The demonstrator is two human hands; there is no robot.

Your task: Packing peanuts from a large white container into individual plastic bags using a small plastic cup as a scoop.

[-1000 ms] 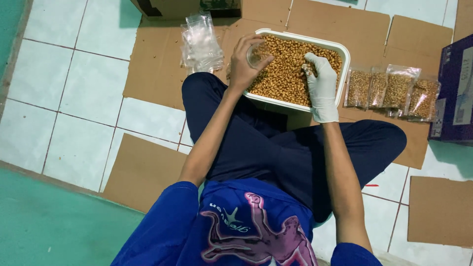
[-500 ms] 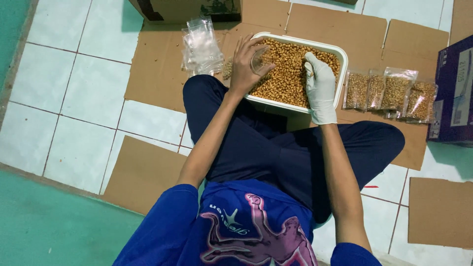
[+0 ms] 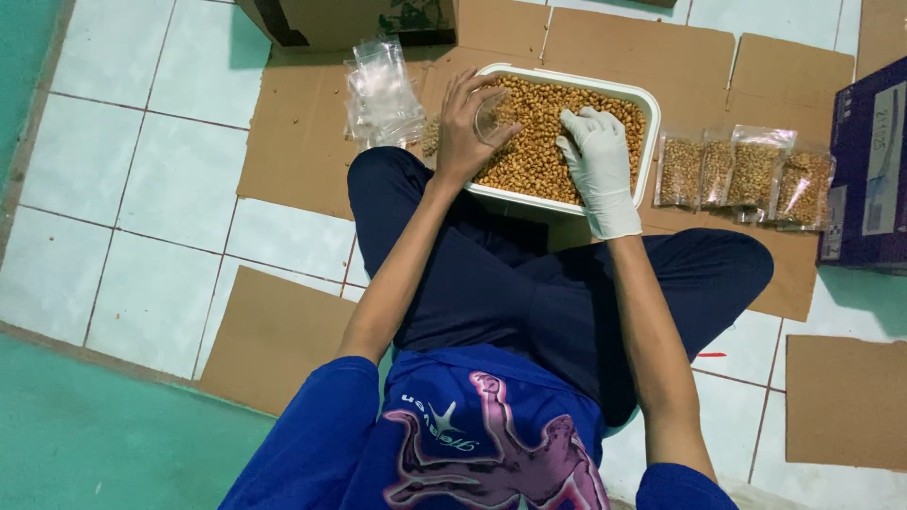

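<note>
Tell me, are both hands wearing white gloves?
No, only the right hand wears a white glove; the left hand is bare, holding a small clear bag over the tub of peanuts.

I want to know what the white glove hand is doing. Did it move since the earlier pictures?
Yes. The gloved right hand went from the white tub's right rim toward its middle, onto the nuts.

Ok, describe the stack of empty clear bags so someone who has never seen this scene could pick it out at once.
Start at the white tub of golden-brown nuts on the cardboard sheets in front of the seated person. Just beyond the tub's left end, near a brown carton, lies the stack of empty clear bags. Unlike the filled bags lined up at the tub's right, these are see-through, with nothing inside.
</note>
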